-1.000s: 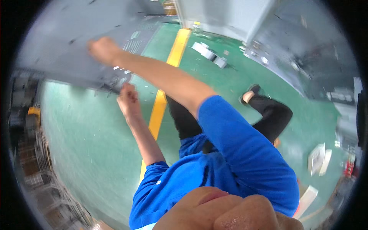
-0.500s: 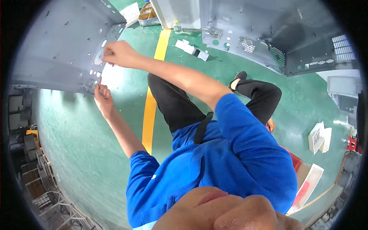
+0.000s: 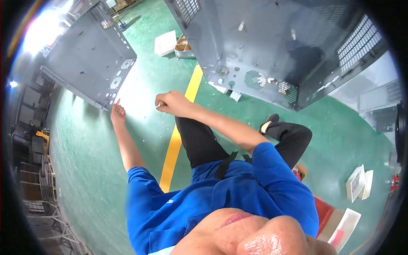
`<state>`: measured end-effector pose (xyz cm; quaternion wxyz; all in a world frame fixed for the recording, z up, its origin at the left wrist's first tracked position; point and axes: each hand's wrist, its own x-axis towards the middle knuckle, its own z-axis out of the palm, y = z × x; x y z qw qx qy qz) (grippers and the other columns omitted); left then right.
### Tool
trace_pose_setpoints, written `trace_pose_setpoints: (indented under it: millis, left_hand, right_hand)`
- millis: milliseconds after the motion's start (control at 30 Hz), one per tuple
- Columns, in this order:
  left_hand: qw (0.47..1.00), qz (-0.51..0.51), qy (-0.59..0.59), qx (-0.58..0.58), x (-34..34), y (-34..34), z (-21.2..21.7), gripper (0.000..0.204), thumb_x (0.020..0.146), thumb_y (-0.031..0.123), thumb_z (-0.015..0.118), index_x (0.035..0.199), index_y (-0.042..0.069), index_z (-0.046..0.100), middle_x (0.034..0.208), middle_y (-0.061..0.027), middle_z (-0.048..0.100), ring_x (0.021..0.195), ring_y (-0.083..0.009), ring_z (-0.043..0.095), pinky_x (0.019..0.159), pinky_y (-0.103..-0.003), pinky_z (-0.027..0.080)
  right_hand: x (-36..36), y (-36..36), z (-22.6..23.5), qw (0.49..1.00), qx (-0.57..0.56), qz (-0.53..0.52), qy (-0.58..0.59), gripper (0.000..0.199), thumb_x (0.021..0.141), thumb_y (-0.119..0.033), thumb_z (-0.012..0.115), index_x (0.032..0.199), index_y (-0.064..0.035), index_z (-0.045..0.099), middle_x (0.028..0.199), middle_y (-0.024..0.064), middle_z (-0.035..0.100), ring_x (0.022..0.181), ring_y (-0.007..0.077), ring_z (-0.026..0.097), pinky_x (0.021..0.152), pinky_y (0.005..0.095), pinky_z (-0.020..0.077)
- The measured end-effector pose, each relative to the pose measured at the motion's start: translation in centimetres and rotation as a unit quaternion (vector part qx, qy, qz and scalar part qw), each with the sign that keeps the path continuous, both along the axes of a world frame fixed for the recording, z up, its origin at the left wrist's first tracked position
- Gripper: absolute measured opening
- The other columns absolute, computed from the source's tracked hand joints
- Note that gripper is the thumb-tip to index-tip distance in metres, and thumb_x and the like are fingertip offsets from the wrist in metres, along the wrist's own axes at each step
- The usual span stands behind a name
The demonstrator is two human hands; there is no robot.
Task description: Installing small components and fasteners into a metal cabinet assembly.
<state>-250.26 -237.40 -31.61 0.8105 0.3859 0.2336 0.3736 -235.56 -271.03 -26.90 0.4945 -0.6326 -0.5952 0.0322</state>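
On the left stands a grey sheet-metal housing (image 3: 89, 51) with round holes and perforated vent circles along its near edge. My left hand (image 3: 118, 114) is at its lower corner, index finger raised beside the edge and the other fingers curled; whether it touches the metal I cannot tell. Anything inside those fingers is too small to make out. My right hand (image 3: 173, 103) hangs over the floor to the right of the housing, apart from it, with fingers bent inward. Its palm side is hidden.
A second grey metal housing (image 3: 238, 51) stands ahead to the right. Between the two are a white box (image 3: 165, 43) and a divided parts bin (image 3: 184, 50). A yellow line (image 3: 171, 158) crosses the green floor. White trays (image 3: 356, 183) and a red box (image 3: 324, 212) lie at right.
My right hand has moved away from the left housing, to the right and lower in the picture. My left hand stays near its corner. The view has shifted, showing more of both housings.
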Motion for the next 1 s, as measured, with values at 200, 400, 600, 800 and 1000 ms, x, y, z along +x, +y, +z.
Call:
trace_pose_setpoints:
  millis: [200,400,600,800,1000]
  left_hand:
    - [0.967,-0.153,0.109,0.17,4.3,-15.5,-2.5,0.034,0.091,0.02,0.047,0.116,-0.002,0.051,0.066,0.0032,0.044,0.048,-0.0047,0.035,0.039,-0.016,0.024]
    - [0.975,-0.178,0.057,-0.119,9.8,-36.0,0.8,0.04,0.095,0.043,0.035,0.089,0.009,0.055,0.064,0.0029,0.048,0.043,-0.0049,0.038,0.036,-0.019,0.027]
    - [0.898,-0.374,-0.116,-0.202,11.6,-33.3,-8.0,0.048,0.094,0.049,0.031,0.111,0.01,0.053,0.103,-0.0033,0.059,0.092,-0.014,0.056,0.076,-0.03,0.047]
    - [0.929,-0.28,-0.022,-0.241,12.0,-35.9,-6.6,0.043,0.095,0.046,0.03,0.113,0.013,0.05,0.108,-0.0032,0.057,0.1,-0.0179,0.055,0.083,-0.035,0.046]
    - [0.943,-0.246,0.023,-0.222,13.0,-38.0,-4.9,0.033,0.094,0.039,0.037,0.074,0.016,0.049,0.058,0.0055,0.046,0.043,-0.0072,0.038,0.037,-0.023,0.023]
  right_hand:
    - [0.5,-4.5,0.0,0.998,0.037,-0.036,-0.033,0.011,0.072,-0.013,0.064,0.076,-0.0031,0.062,0.071,0.0114,0.063,0.069,0.0269,0.062,0.06,0.0355,0.0472]
    - [1.3,-9.5,-1.3,0.954,-0.077,-0.15,-0.246,0.014,0.064,-0.015,0.066,0.07,-0.0028,0.062,0.073,0.0111,0.06,0.081,0.0274,0.058,0.073,0.0377,0.0447]
    - [1.7,-12.5,-1.0,0.931,-0.187,-0.136,-0.284,0.018,0.05,-0.017,0.071,0.06,-0.0062,0.06,0.067,0.0084,0.059,0.076,0.0245,0.059,0.071,0.0365,0.0423]
    - [2.6,-13.2,-1.4,0.94,-0.143,-0.137,-0.277,0.015,0.055,-0.014,0.067,0.061,-0.0057,0.057,0.062,0.0075,0.057,0.069,0.0229,0.058,0.067,0.035,0.0413]
    - [2.9,-14.1,-1.7,0.976,-0.086,-0.168,-0.11,0.009,0.066,-0.008,0.059,0.072,-0.0024,0.055,0.065,0.0118,0.058,0.066,0.0296,0.059,0.062,0.0388,0.0463]
